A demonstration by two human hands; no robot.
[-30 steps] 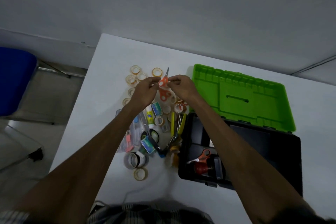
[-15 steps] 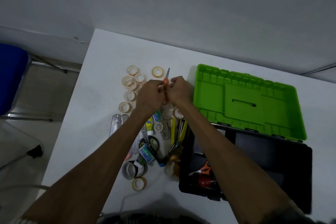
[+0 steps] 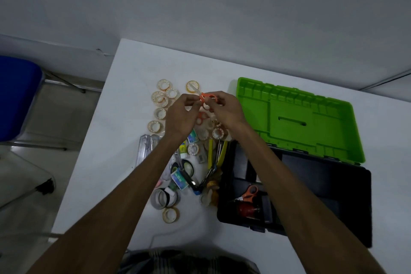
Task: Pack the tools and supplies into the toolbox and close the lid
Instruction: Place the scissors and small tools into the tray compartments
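Observation:
Both hands meet above the pile of supplies and hold a small pair of orange-handled scissors (image 3: 206, 97). My left hand (image 3: 181, 115) pinches it from the left and my right hand (image 3: 224, 110) grips the handle from the right; its blades point up-left. The black toolbox (image 3: 347, 187) lies open at the right with its green lid (image 3: 298, 115) flat behind it. Inside its near-left corner lie another orange scissors (image 3: 249, 193) and a red object (image 3: 245, 209). Tape rolls (image 3: 163, 85), yellow-handled pliers (image 3: 214, 158) and small boxes (image 3: 179, 181) lie on the white table.
The white table (image 3: 124, 118) ends at the left, where a blue chair (image 3: 15, 95) stands on the floor. A grey wall runs behind the table. Larger tape rolls (image 3: 163, 198) lie near the front edge, and a clear plastic case (image 3: 144, 147) is left of the pile.
The scissors have turned in my hands: the blades pointed straight up before and now point up-left, with the handle lying sideways. My view has shifted slightly.

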